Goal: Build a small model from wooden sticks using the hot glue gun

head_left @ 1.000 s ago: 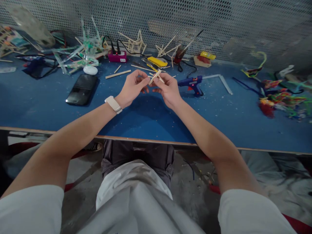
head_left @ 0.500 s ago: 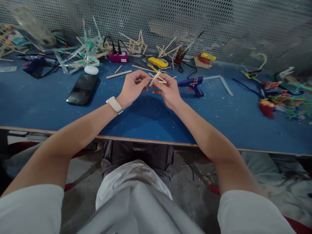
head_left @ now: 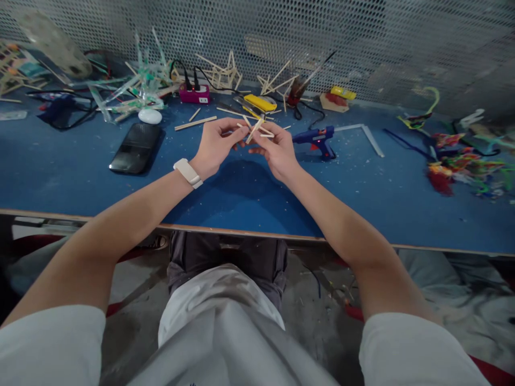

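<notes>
while a cluster of crossed sticks [head_left: 258, 128] is being held over the middle of the table [head_left: 257, 209], its right side is being grasped by the right hand's [head_left: 278, 147] grip and its left side is apparently being pinched by the left hand's [head_left: 219, 146]. the assembly is being judged partly done, as several sticks are being shown crossed together; whether glue is binding them cannot be told. loose sticks [head_left: 195, 123] are being seen unused at far left, the glue gun [head_left: 322, 141] just right.
</notes>
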Demonstrator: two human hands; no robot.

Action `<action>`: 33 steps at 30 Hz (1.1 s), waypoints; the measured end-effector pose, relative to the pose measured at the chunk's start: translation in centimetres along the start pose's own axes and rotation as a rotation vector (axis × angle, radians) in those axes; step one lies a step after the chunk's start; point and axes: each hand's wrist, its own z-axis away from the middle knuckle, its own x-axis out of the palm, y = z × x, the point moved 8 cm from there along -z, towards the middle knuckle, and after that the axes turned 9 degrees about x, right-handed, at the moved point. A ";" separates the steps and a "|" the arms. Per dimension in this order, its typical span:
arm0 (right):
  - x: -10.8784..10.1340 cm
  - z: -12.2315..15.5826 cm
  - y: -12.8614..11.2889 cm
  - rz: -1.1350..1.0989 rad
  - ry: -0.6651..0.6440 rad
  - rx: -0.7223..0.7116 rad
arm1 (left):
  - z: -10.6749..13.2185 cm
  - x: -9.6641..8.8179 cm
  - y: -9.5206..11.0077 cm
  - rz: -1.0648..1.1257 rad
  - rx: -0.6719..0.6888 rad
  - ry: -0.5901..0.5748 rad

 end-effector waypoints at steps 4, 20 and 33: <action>0.3 0.2 -0.1 0.005 -0.017 0.003 | 0.0 0.0 -0.8 0.022 -0.004 0.007; -1.0 -0.1 -0.7 -0.067 0.119 0.022 | -0.3 -0.2 0.5 -0.119 0.154 -0.054; 0.2 0.9 -1.9 -0.135 0.145 0.006 | 0.0 -0.3 2.2 -0.169 0.259 -0.052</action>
